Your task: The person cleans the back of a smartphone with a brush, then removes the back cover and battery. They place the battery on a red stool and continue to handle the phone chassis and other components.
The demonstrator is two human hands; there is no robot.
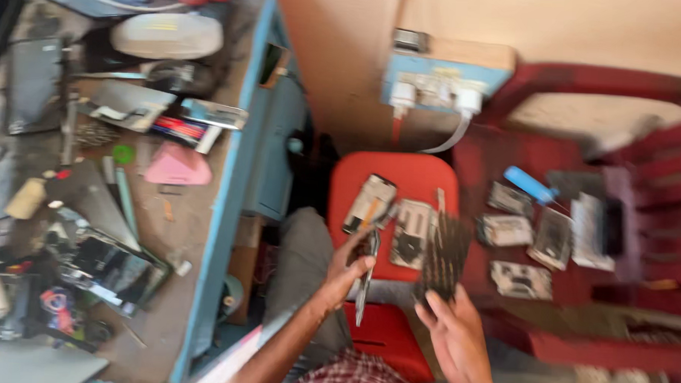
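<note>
My left hand [345, 273] holds thin metal tweezers [365, 287] that point downward, over the front edge of a small red stool [401, 178]. My right hand [452, 331] grips the lower end of a dark flat phone panel [444, 255] held upright beside the stool. On the stool lie a phone frame [370, 202] and a pale circuit part [412, 232]. The picture is blurred by motion.
A red chair seat [508, 156] at right carries several phone parts, a blue-handled screwdriver [532, 184] and a white part [590, 230]. At left a blue-edged workbench [219, 210] is crowded with tools, a pink piece [177, 167] and a broken phone [115, 270]. A wall socket board [438, 85] sits behind.
</note>
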